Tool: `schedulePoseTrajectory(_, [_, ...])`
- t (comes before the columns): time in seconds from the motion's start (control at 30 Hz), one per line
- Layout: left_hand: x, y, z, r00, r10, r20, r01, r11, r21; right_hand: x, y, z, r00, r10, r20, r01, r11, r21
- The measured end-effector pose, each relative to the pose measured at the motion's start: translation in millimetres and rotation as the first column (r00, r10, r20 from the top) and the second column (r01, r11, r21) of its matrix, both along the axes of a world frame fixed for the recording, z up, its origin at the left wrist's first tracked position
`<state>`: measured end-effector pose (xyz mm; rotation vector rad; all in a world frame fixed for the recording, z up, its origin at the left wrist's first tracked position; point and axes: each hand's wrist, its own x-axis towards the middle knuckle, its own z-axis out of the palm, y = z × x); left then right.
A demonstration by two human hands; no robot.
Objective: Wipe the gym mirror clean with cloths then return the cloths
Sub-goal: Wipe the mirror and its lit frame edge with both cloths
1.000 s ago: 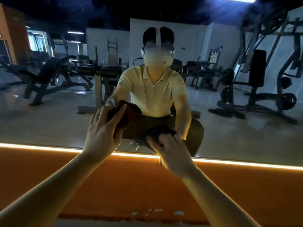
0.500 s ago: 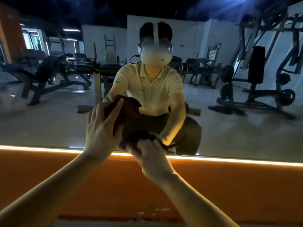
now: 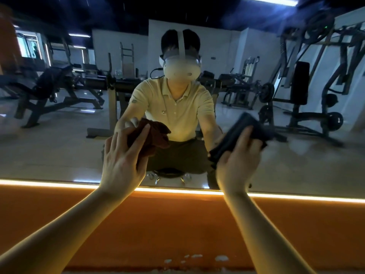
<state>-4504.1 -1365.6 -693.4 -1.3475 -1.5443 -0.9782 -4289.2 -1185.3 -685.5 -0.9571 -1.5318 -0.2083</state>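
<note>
The gym mirror (image 3: 59,155) fills the upper view and reflects me crouched in front of it. My left hand (image 3: 122,161) presses a dark red cloth (image 3: 158,135) flat against the glass with straight fingers; the cloth bunches out past my thumb. To the right, my right hand (image 3: 239,161) presses a dark, almost black cloth (image 3: 233,135) on the glass, fingers stretched upward over it. This hand and its cloth are motion-blurred. Both hands sit low on the mirror, a little above its bottom edge.
A glowing light strip (image 3: 296,197) runs along the mirror's bottom edge, above an orange wall band (image 3: 177,224). White flecks (image 3: 221,258) lie at the base of the wall. Weight benches and machines appear only as reflections.
My right hand has swept the dark cloth from low centre up and to the right across the glass. My left hand with the red cloth has stayed nearly in place.
</note>
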Motion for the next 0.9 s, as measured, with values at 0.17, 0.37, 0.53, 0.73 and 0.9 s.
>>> schedulePoseTrajectory(0.17, [-9.2, -15.0, 4.7, 0.987, 0.057, 0.149, -0.065, 0.997, 0.048, -78.1, -68.4, -52.6, 0.799, 0.264, 0.540, -0.394, 0.909, 0.138])
schedulePoseTrajectory(0.37, [-14.7, -11.3, 0.8, 0.997, 0.045, 0.070, -0.047, 0.999, 0.026, -40.3, -42.9, -62.1, 0.599, 0.142, 0.788, -0.524, 0.814, 0.251])
schedulePoseTrajectory(0.53, [-12.6, -6.0, -1.6, 1.000, 0.017, 0.020, -0.018, 0.999, 0.032, 26.8, 8.6, -12.4, 0.960, 0.060, 0.274, -0.104, 0.983, 0.151])
schedulePoseTrajectory(0.73, [-18.1, -15.5, -2.0, 1.000, 0.015, 0.014, -0.015, 1.000, 0.007, -22.8, -20.8, 7.1, 0.995, 0.027, 0.096, -0.039, 0.992, 0.117])
schedulePoseTrajectory(0.9, [-23.9, -20.3, -2.4, 1.000, -0.006, -0.010, 0.006, 1.000, 0.002, -87.8, -88.2, -42.8, 0.708, 0.228, 0.669, -0.415, 0.900, 0.132])
